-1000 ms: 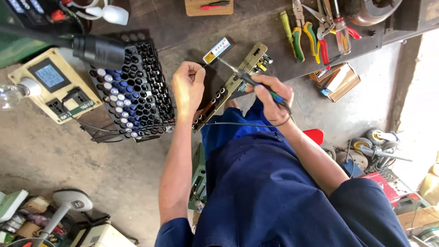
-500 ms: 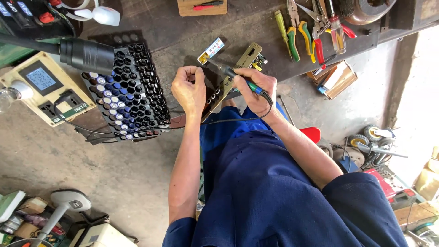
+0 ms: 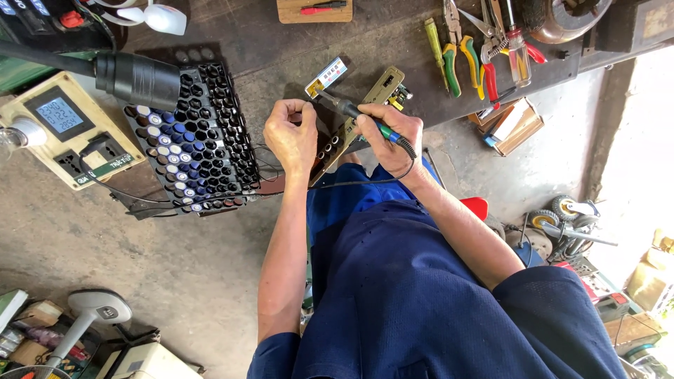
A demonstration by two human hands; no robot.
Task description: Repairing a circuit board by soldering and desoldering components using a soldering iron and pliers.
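Two bare hands are seen at work over a dark surface (image 3: pixel 393 42). A soldering iron (image 3: pixel 365 119) is gripped by the right hand (image 3: pixel 386 137), the fingers closed round its green-and-black handle like a pen. Its long axis is laid diagonally, with the tip pointed to the far left and the cord end trailed to the near right over the wrist. The tip is held just beside the fingertips of the left hand (image 3: pixel 289 137), which are pinched together; whether anything small is held between them cannot be told. Under both hands one long narrow board (image 3: pixel 372 105) is laid, slanted from near left to far right.

Compared with half a second ago, both hands are seen closer together, and the iron's tip has been brought nearer to the left fingertips; the board's place is unchanged.

To the left, one black honeycomb cell holder (image 3: pixel 203 133) is seen, partly filled with blue and white cells too many to count surely. One black cylindrical tool (image 3: pixel 137 78) is laid across its far edge. One beige power meter (image 3: pixel 67 130) is set further left. At the far right, a row of pliers (image 3: pixel 477 52) is laid out.
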